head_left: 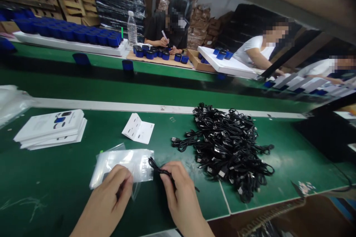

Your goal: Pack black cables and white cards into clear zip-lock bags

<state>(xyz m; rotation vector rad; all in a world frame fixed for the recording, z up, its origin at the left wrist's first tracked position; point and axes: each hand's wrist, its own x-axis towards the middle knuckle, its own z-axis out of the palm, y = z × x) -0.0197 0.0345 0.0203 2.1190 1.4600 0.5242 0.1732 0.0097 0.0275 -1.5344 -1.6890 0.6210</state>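
Note:
My left hand [111,196] pinches the near edge of a clear plastic bag [125,161] lying on the green table. My right hand [179,189] grips a coiled black cable [156,166] with its end at the bag's open right side. A folded white leaflet [138,128] lies just beyond the bag. To the right sits a big heap of black cables [228,144].
A stack of white printed cards [52,127] lies at the left, with more clear bags [11,103] at the far left edge. Beyond a green conveyor belt [111,89], three other people work among blue round items [69,31], a water bottle [132,29] and white trays.

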